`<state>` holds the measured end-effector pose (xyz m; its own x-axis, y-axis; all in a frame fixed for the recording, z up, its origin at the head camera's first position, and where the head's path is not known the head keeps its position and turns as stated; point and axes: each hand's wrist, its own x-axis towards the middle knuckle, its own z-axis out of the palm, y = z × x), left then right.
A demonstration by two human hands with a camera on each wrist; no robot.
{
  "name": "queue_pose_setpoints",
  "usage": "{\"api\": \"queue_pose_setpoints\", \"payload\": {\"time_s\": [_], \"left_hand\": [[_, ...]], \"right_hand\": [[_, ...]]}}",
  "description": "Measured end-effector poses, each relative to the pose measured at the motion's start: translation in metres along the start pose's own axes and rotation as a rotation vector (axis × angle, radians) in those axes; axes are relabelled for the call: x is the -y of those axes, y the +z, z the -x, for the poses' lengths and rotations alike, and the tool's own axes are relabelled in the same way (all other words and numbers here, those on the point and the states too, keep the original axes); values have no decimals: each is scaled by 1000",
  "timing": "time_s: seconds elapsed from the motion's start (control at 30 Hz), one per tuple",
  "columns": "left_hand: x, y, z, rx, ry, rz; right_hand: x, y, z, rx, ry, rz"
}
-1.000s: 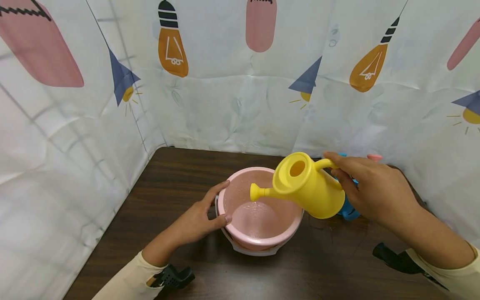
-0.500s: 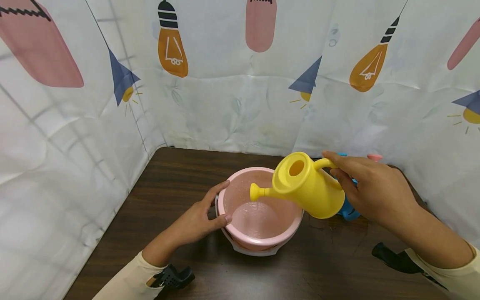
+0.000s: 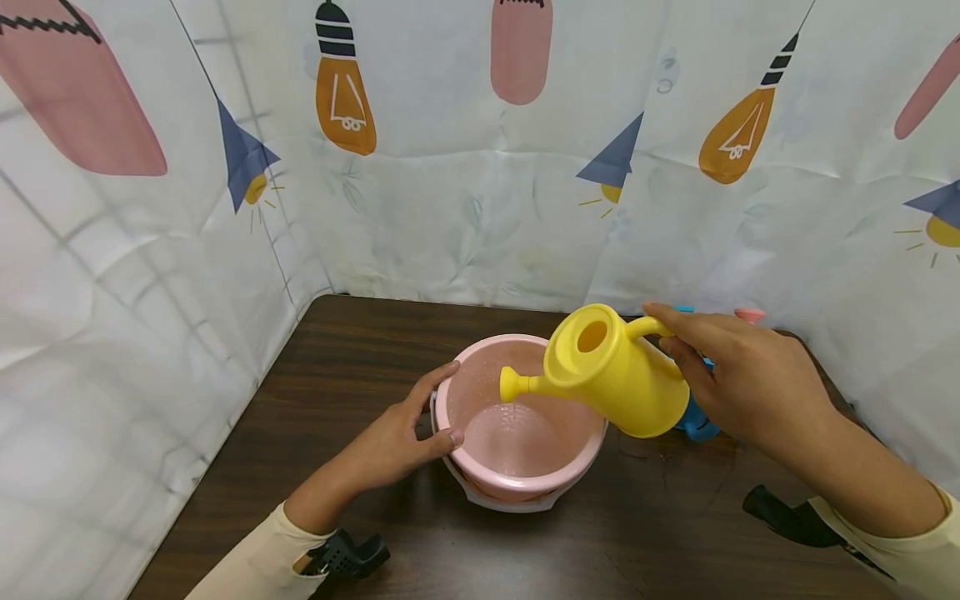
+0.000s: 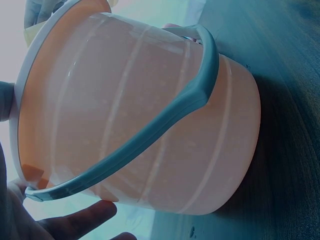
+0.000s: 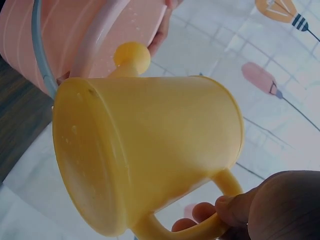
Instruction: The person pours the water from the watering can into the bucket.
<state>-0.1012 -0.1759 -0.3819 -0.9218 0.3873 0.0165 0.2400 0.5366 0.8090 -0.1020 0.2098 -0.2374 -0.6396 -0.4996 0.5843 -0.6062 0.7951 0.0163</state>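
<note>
"Yellow watering can [image 3: 622,387] first: where was it?"

"Raised over the table [image 3: 360,358], right of the pink bucket [image 3: 477,390], tilted so that its spout [image 3: 514,384] reached over the bucket's opening. The bucket stood well in from the table's far and left edges."

"And the hands?"

"The right hand [image 3: 746,375] gripped the can's looped handle [image 5: 150,227], fingers curled round it and the thumb against it. With the handle opposite the spout, that grip probably let the wrist set the tilt. The left hand [image 3: 412,433] held the bucket's rim [image 3: 517,482], thumb and one fingertip over the edge, others along the outside, likely to keep it from sliding or tipping."

"Why have the spout inside the rim?"

"So that any water would land in the bucket, I'd judge. The inside glistened and showed droplets, though I couldn't make out a stream."

"What were they made of?"

"Smooth moulded plastic, by the look of both. The can was a plump cylinder with a hole on top, a flared spout tip and droplets on its flat base [image 5: 85,160]. The bucket was rounded, ringed with pale lines, and its grey carrying handle [image 4: 145,136] hung down the side, clear of the opening."

"Anything else?"

"Something blue [image 3: 699,423] towards the table's far right corner, partly hidden behind the can and right hand."
</note>
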Motion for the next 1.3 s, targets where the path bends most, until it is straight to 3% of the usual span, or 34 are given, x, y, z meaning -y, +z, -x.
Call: {"api": "queue_pose_setpoints", "payload": {"time_s": [0.47,1.3], "left_hand": [[-3,-1,1,1,-24,8],[1,0,0,-5,23,14]], "right_hand": [[0,1,-1,2,9,5],[1,3,-2,-41,-33,4]]}}
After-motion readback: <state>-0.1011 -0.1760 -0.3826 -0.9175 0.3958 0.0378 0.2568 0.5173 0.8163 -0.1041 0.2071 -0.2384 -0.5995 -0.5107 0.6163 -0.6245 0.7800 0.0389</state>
